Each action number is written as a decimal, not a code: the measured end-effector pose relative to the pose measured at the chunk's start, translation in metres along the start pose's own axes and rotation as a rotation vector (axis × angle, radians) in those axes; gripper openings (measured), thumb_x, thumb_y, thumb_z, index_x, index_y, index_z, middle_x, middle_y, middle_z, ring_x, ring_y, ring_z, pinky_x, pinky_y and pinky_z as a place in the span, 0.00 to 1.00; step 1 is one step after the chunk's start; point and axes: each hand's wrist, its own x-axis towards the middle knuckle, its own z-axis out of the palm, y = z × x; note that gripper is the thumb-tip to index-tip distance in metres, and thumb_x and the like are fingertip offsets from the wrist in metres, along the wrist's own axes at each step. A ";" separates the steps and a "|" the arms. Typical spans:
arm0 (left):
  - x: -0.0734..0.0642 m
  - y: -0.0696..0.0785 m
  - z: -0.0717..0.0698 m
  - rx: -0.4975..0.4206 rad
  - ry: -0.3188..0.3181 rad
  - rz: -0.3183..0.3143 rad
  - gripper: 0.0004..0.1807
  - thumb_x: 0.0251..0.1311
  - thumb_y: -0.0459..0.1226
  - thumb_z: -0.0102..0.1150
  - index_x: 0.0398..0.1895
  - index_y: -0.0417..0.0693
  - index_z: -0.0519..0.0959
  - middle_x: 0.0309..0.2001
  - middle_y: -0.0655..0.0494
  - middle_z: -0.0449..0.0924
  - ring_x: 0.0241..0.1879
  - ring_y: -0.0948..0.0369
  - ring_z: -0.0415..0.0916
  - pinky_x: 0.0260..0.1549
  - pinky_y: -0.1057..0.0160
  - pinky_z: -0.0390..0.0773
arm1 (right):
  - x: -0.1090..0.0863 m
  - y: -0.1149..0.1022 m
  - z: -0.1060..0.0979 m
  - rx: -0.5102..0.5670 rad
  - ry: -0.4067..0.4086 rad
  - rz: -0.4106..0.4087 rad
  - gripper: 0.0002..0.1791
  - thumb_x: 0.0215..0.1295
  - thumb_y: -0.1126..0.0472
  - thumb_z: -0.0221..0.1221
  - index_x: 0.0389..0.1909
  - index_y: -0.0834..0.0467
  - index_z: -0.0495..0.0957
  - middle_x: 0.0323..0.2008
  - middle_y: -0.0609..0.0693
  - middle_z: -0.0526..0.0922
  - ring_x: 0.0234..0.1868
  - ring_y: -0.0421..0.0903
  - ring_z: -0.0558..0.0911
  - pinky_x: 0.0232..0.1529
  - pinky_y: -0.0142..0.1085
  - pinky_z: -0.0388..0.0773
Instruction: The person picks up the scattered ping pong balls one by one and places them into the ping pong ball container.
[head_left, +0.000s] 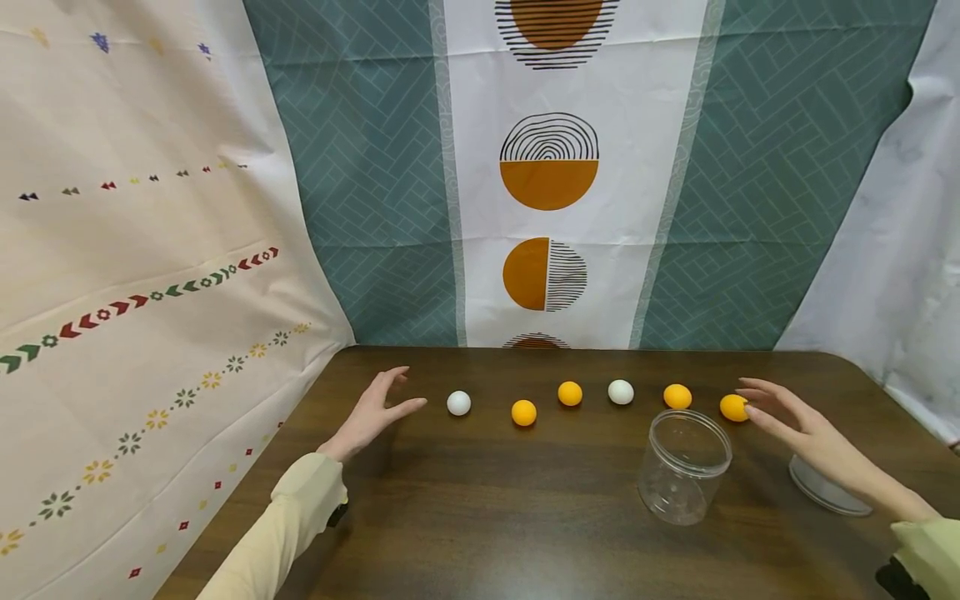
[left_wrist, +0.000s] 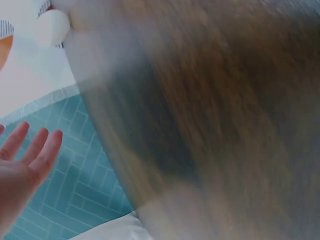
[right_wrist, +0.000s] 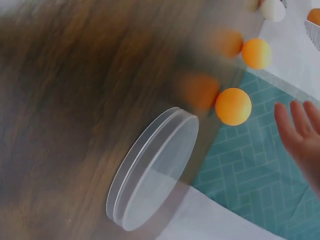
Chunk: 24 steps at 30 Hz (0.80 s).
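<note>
My left hand point(head_left: 372, 414) hovers over the table's left side with its fingers spread and nothing in them. Nearest to it is a white ping-pong ball point(head_left: 459, 403). My right hand point(head_left: 798, 425), empty and with relaxed fingers, is above the right side; its fingertips overlap an orange ping-pong ball point(head_left: 733, 407) in the head view. Left of that hand stands a clear plastic jar point(head_left: 681, 479) without its lid. A round translucent lid point(head_left: 825, 487) lies partly hidden under the right forearm, and the right wrist view shows the lid point(right_wrist: 155, 170) whole.
Across the back of the dark wooden table point(head_left: 480, 517) runs a row of more balls: orange ones point(head_left: 523, 412), point(head_left: 570, 393), point(head_left: 677, 397) and a white one point(head_left: 621, 392). Patterned cloth point(head_left: 375, 167) hangs behind the table, and a cream cloth point(head_left: 150, 333) borders its left.
</note>
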 end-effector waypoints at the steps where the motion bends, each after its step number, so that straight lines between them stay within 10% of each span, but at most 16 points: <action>1: 0.000 -0.001 -0.001 -0.021 -0.001 -0.004 0.40 0.51 0.56 0.59 0.65 0.53 0.57 0.57 0.47 0.61 0.57 0.48 0.59 0.50 0.46 0.60 | 0.001 0.000 -0.001 0.043 -0.022 -0.015 0.24 0.67 0.70 0.48 0.63 0.60 0.58 0.54 0.47 0.70 0.50 0.31 0.69 0.40 0.23 0.68; 13: 0.002 -0.005 -0.004 -0.171 -0.043 -0.011 0.34 0.55 0.50 0.59 0.63 0.55 0.59 0.58 0.45 0.62 0.57 0.45 0.59 0.49 0.45 0.60 | 0.004 0.008 -0.012 0.413 -0.288 -0.061 0.25 0.67 0.77 0.40 0.64 0.66 0.54 0.58 0.70 0.61 0.55 0.48 0.70 0.46 0.40 0.71; 24: -0.003 0.027 -0.008 -0.233 -0.138 0.047 0.29 0.54 0.36 0.62 0.58 0.40 0.64 0.54 0.40 0.65 0.54 0.40 0.61 0.47 0.46 0.63 | 0.010 0.005 -0.012 0.471 -0.382 -0.039 0.25 0.65 0.77 0.42 0.64 0.67 0.55 0.57 0.69 0.63 0.57 0.53 0.67 0.48 0.37 0.70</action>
